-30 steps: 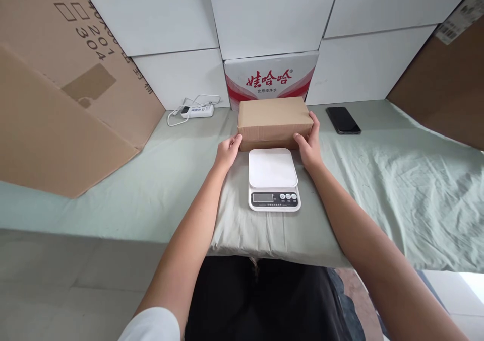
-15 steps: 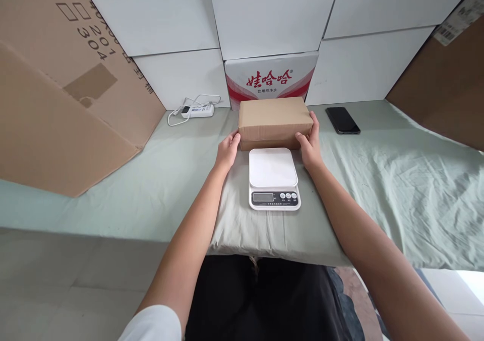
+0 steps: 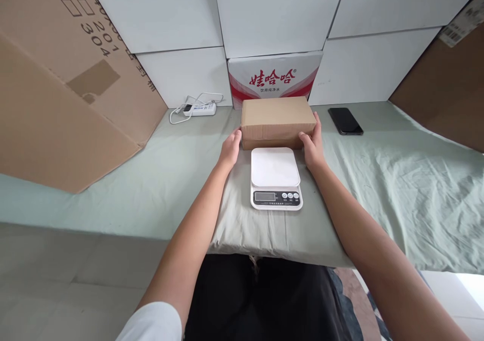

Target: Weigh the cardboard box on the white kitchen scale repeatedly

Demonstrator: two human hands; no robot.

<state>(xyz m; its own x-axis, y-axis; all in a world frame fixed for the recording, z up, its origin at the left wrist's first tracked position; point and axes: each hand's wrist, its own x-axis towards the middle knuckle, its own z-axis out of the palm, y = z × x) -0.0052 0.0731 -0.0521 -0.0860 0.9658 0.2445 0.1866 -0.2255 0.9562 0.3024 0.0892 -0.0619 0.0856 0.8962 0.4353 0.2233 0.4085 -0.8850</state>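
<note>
A small brown cardboard box (image 3: 279, 112) sits on the green cloth, just behind a white kitchen scale (image 3: 275, 167). My left hand (image 3: 230, 148) is against the box's left end, thumb at the front corner and the other fingers mostly hidden. At the right end, my right hand (image 3: 313, 142) grips the box with its thumb on the front face and fingers along the side. The scale lies between my forearms with a bare white platform; its display (image 3: 265, 196) looks blank.
Behind the box stands a white-and-red printed carton (image 3: 276, 76) against white boxes. A black phone (image 3: 345, 121) lies to the right, a white power strip with a cable (image 3: 199, 110) to the left. Large cardboard cartons flank the cloth-covered surface (image 3: 162, 180) at left (image 3: 75, 104) and right (image 3: 446, 94).
The whole view has shifted slightly, so everything appears a little further right. Both hands keep their places at the ends of the cardboard box, which shows no clear movement on the cloth.
</note>
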